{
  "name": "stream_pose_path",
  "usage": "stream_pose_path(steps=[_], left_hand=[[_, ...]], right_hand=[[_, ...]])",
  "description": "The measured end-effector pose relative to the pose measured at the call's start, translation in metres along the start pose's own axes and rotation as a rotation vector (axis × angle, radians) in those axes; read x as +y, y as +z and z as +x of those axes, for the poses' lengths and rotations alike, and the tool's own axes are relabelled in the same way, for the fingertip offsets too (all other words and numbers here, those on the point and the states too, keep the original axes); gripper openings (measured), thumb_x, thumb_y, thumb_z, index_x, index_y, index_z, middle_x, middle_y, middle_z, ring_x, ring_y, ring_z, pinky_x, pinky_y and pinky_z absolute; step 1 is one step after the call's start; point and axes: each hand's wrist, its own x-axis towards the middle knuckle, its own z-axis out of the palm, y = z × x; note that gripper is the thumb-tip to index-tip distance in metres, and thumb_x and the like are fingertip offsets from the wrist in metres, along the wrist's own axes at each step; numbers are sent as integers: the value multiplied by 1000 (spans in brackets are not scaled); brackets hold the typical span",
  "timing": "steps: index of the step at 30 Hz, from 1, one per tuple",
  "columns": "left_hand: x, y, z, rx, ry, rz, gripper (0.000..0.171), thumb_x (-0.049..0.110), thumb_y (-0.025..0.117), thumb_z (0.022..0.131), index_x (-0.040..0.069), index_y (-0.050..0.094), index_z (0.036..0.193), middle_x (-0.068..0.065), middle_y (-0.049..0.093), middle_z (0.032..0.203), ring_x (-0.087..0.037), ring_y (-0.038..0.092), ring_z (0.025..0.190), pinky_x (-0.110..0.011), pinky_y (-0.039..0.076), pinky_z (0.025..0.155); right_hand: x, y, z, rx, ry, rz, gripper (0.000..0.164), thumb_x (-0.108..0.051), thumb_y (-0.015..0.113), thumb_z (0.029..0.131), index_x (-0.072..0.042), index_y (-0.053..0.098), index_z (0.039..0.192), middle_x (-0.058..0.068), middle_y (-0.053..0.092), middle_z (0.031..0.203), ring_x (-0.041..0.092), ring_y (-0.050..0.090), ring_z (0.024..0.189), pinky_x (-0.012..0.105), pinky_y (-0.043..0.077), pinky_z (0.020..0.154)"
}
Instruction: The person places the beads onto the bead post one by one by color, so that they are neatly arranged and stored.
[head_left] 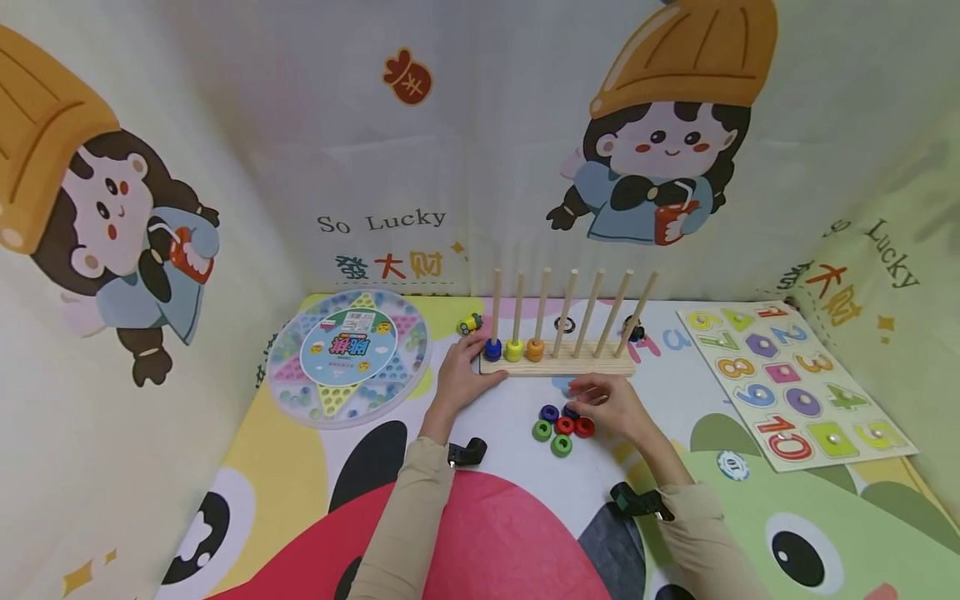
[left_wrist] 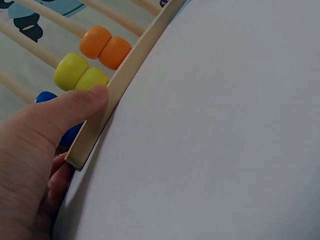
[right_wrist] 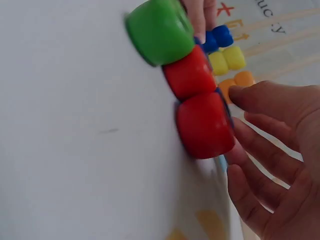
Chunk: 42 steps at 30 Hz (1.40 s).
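Note:
A wooden peg rack (head_left: 570, 364) with several upright rods stands on the table. Stacked on its left rods are blue beads (head_left: 492, 350), yellow beads (head_left: 513, 351) and orange beads (head_left: 535, 350). My left hand (head_left: 459, 379) grips the rack's left end, the thumb lying on the base edge (left_wrist: 102, 107). In front of the rack lie loose ring beads: two blue, two red (right_wrist: 205, 125) and two green (right_wrist: 160, 31). My right hand (head_left: 611, 404) reaches over the right-hand blue bead (head_left: 572, 411), thumb and fingers apart. The red beads partly hide that blue bead in the right wrist view.
A round star-patterned game board (head_left: 348, 358) lies at the left. At the right is a number-and-shape puzzle board (head_left: 795, 383), with a round white-and-blue token (head_left: 732, 466) in front of it. A small toy car (head_left: 470, 324) sits behind the rack's left end. Printed cloth walls rise behind.

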Motion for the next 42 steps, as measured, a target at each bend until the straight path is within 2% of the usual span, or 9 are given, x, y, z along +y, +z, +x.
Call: stream_pose_path(steps=[7, 12, 16, 22, 25, 28, 33, 37, 42], left_hand=[[-1, -1, -1, -7, -24, 9, 75, 39, 85, 75, -2, 60, 132, -10, 52, 141, -30, 48, 127, -44, 40, 106], [-1, -1, -1, -3, -25, 5, 74, 38, 85, 75, -2, 61, 131, -9, 53, 140, -30, 48, 127, -45, 40, 106], [-2, -1, -1, 1, -22, 5, 74, 38, 85, 75, -3, 61, 131, -10, 53, 140, -30, 48, 127, -45, 40, 106], [-2, -1, -1, 11, 5, 13, 72, 37, 85, 74, -3, 62, 130, -10, 55, 137, -31, 50, 125, -45, 41, 104], [0, -1, -1, 15, 14, 13, 71, 36, 85, 74, -3, 63, 129, -10, 56, 136, -31, 50, 124, -45, 42, 103], [1, -1, -1, 9, 9, 17, 72, 37, 85, 74, -3, 62, 130, -11, 56, 136, -31, 50, 124, -45, 42, 103], [3, -1, -1, 2, 4, 23, 73, 37, 85, 75, -3, 61, 131, -11, 54, 139, -31, 49, 125, -46, 42, 104], [4, -2, 0, 2, -4, 27, 74, 37, 85, 75, -3, 61, 132, -11, 54, 140, -31, 49, 126, -46, 42, 104], [3, -1, -1, -1, 4, 23, 73, 37, 85, 75, -4, 60, 131, -11, 54, 139, -31, 49, 125, -46, 43, 103]], right_hand=[[6, 0, 0, 55, -10, -5, 26, -4, 78, 83, 7, 71, 105, 17, 73, 96, 25, 70, 82, 26, 56, 74], [8, -6, -3, -30, -20, 22, 28, -4, 77, 84, 7, 70, 109, 18, 71, 102, 29, 69, 89, 25, 55, 77], [-2, -8, -6, -93, -43, 30, 29, 2, 76, 83, 9, 68, 110, 22, 70, 105, 36, 68, 93, 26, 56, 78], [-21, -9, -8, -57, -43, 8, 25, 9, 72, 83, 13, 68, 107, 27, 69, 101, 40, 67, 90, 32, 57, 76], [-13, -8, -4, -34, -37, -7, 25, 6, 71, 86, 12, 67, 109, 23, 71, 99, 33, 69, 88, 28, 57, 76], [-1, -11, -1, -31, -53, 32, 27, 4, 72, 86, 10, 67, 112, 22, 71, 101, 32, 69, 91, 25, 56, 77], [10, -20, 0, -106, -112, 122, 34, 5, 73, 84, 11, 65, 116, 25, 69, 108, 40, 67, 97, 28, 57, 80], [15, -20, 0, -173, -135, 101, 35, 4, 73, 84, 10, 64, 118, 24, 68, 112, 39, 66, 100, 28, 56, 82], [17, -15, 0, -159, -137, 46, 31, 4, 74, 84, 7, 68, 114, 21, 70, 110, 37, 67, 100, 29, 56, 79]])
